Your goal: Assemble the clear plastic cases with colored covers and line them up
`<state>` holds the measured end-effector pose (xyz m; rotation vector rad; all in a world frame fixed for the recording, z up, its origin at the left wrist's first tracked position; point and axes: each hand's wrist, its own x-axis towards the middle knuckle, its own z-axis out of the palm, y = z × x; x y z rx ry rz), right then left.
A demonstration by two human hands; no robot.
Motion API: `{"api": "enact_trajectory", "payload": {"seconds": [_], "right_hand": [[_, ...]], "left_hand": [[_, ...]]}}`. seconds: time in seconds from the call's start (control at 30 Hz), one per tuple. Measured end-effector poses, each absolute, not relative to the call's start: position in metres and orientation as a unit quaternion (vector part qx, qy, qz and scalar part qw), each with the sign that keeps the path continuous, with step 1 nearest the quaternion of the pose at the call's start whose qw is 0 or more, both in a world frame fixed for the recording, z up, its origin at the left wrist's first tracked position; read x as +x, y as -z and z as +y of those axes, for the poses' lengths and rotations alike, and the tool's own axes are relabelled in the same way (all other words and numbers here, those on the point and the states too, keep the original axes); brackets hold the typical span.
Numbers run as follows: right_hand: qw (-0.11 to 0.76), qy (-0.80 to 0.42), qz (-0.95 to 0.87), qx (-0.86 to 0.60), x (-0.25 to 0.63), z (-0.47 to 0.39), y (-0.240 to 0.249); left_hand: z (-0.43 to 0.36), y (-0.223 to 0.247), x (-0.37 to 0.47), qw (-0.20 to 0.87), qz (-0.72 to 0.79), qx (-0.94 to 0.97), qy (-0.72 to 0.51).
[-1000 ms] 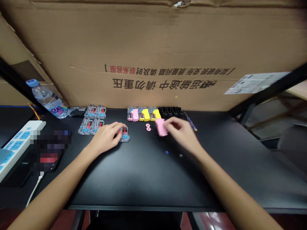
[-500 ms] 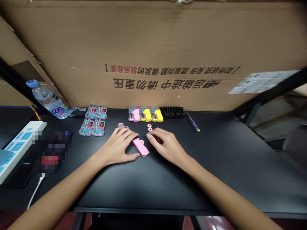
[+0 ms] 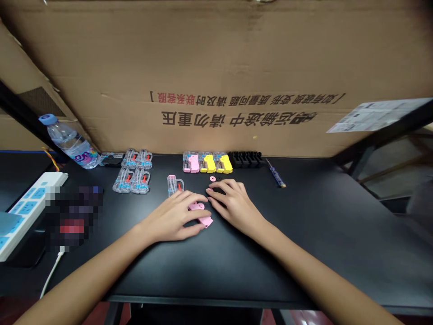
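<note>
My left hand [image 3: 178, 215] lies over a pink plastic piece [image 3: 205, 220], its fingers and thumb around the piece on the black table. Just right of it, my right hand [image 3: 233, 201] has its fingertips close together near the table; anything between them is too small to make out. A pink ring [image 3: 213, 178] lies beyond the right fingertips, beside a small black ring [image 3: 218, 178]. Behind my left hand is a clear toy body [image 3: 173, 184] with a pink end, its lower part hidden by the hand.
Clear toy bodies [image 3: 140, 180] stand back left beside a water bottle [image 3: 72, 143]. Pink and yellow toys [image 3: 207, 163], black parts [image 3: 246, 159] and a screwdriver [image 3: 276, 174] line the back. A power strip [image 3: 29, 205] lies left; a cardboard wall [image 3: 209, 54] rises behind.
My left hand has moved right and closed over the pink piece, uncovering the clear toy body. My right fingertips have come down, and one of the two pink rings no longer shows.
</note>
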<state>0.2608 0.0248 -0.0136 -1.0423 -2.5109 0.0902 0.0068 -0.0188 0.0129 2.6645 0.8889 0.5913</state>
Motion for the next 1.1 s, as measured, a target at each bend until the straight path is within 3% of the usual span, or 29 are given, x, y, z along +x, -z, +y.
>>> {"api": "enact_trajectory", "payload": {"seconds": [0.43,0.57,0.7,0.83,1.1], "right_hand": [[0.194,-0.058,-0.917,-0.345,0.265,0.026,0.012],[0.257,-0.147,-0.888,-0.351,0.263,0.025,0.011],[0.346,-0.330,-0.792,-0.379,0.253,0.019,0.004],[0.377,-0.464,-0.701,-0.389,0.244,0.012,0.001],[0.385,-0.435,-0.725,-0.371,0.237,0.006,0.008]], "left_hand": [[-0.015,-0.010,0.003,0.116,0.393,0.885,-0.221],[-0.015,-0.008,0.005,0.098,0.414,0.881,-0.208],[-0.014,-0.008,0.006,0.109,0.420,0.880,-0.196],[-0.013,-0.006,0.006,0.131,0.415,0.876,-0.209],[-0.010,0.002,0.003,0.209,0.415,0.850,-0.248]]}}
